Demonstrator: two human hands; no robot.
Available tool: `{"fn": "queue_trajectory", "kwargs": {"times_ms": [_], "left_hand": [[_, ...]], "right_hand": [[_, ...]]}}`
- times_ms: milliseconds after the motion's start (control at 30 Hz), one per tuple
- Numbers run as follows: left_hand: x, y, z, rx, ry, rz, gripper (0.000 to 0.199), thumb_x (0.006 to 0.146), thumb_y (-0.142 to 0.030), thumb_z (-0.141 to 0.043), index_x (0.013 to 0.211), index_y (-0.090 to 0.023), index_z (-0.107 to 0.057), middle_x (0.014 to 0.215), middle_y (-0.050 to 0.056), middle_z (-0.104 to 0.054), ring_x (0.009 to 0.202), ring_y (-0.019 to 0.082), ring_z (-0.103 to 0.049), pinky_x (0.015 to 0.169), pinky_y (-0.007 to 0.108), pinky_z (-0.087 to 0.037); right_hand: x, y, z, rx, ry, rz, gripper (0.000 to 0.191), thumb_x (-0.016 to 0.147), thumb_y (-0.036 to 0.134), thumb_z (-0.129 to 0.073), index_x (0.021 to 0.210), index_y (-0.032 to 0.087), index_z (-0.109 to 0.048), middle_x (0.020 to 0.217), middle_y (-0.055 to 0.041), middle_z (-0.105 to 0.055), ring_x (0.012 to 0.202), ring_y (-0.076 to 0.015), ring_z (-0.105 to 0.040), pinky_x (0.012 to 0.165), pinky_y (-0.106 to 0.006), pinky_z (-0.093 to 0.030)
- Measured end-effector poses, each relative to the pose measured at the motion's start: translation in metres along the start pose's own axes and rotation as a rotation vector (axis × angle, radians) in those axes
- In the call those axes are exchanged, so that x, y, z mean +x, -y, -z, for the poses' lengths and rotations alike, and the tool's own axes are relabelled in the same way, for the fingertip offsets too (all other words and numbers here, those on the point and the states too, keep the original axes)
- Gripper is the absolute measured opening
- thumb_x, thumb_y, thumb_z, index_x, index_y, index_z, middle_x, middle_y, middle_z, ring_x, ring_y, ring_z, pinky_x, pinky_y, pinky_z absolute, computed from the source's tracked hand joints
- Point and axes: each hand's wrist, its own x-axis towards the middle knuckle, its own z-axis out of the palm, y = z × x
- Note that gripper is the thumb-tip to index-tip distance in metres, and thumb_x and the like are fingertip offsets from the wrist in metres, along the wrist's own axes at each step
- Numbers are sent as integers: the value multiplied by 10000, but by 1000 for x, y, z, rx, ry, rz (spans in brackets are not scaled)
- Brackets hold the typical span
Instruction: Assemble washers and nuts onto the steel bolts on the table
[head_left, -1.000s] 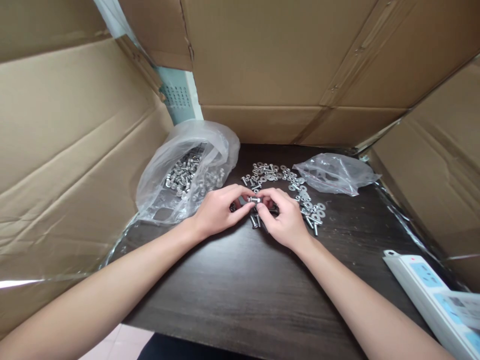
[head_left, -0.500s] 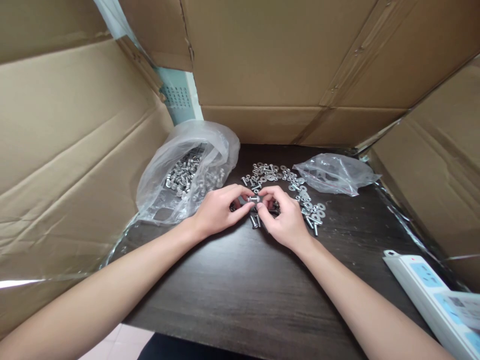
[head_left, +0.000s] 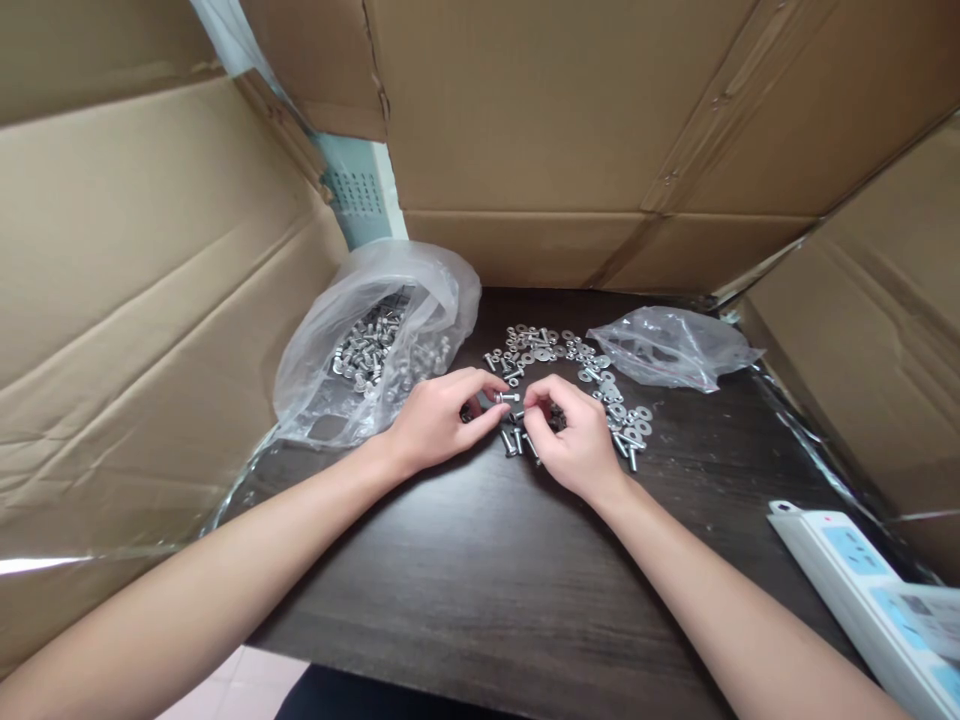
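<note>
A creased brown cardboard wall (head_left: 142, 300) stands along the left side of the dark wood-grain bench (head_left: 480, 560). Just right of it, at the far left of the bench, lies a large clear plastic bag (head_left: 375, 340), open at the top and holding a heap of silver bolts (head_left: 369, 352).

The left hand (head_left: 435, 420) rests on the bench just right of this bag, its fingers curled, and pinches a small silver bolt (head_left: 508, 398) between thumb and forefinger; the bolt lies level, pointing right, just above the bench. The right hand (head_left: 574, 440) sits just beside it, fingers bent and thumb and forefinger drawn together close to the bolt's right end; whether they hold a small part there I cannot tell.

Around and beyond both hands spreads a loose scatter of silver washers and bolts (head_left: 577, 375), running from the far middle of the bench to the right of the right hand. Farther right lies a small, flattened clear plastic bag (head_left: 671, 345). At the near right corner a white power strip (head_left: 855, 590) lies aslant, with more cardboard (head_left: 870, 330) rising behind it.
</note>
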Motion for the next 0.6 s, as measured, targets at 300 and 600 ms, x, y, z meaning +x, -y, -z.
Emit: {"fn": "queue_trajectory", "kwargs": {"times_ms": [300, 600], "left_hand": [[-1, -1, 0, -5, 6, 4, 152, 965, -255, -693, 1092, -171, -687, 984, 6, -740, 684, 82, -678, 695, 230, -525], [0, 0, 0, -12, 3, -8, 156, 968, -266, -691, 1094, -174, -685, 988, 10, -744, 684, 85, -677, 689, 231, -529]], "right_hand": [[-1, -1, 1, 8, -1, -46, 114, 891, 112, -534, 837, 199, -585, 740, 17, -627, 660, -139, -583, 681, -303, -457], [-3, -3, -1, 34, 43, -96, 134, 921, 171, -549, 1016, 201, -639, 790, 6, -657, 694, -161, -619, 712, -329, -490]]}}
